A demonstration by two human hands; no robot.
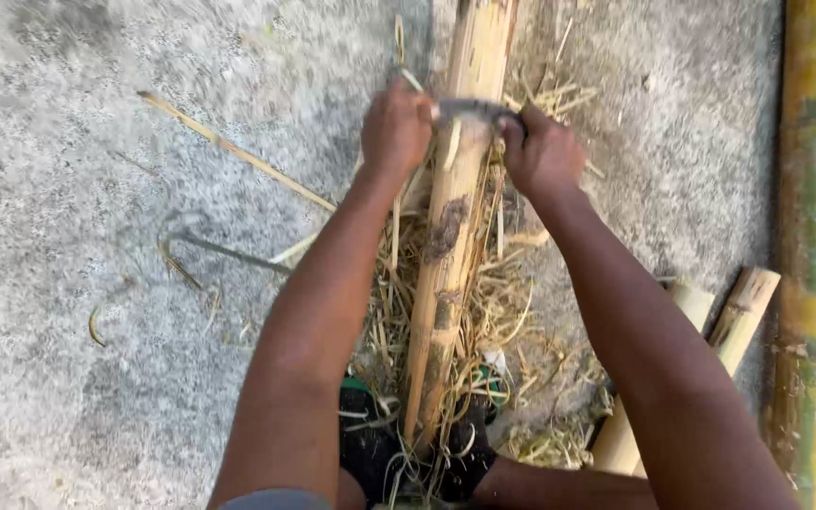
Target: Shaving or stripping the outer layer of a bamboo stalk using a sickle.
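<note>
A metal blade (474,110) lies crosswise on the split bamboo pole (450,236), between the left hand (395,130) just to its left and the right hand (542,151) just to its right, each closed on one end. Shavings (484,312) lie on the ground (68,283) beneath the pole, nearer the body than both hands. Well right of the right hand lies a thick bamboo stem (814,246), with two short cut pieces (710,331) between it and the forearm, and a thin sliver (238,151) lies left of the left hand
</note>
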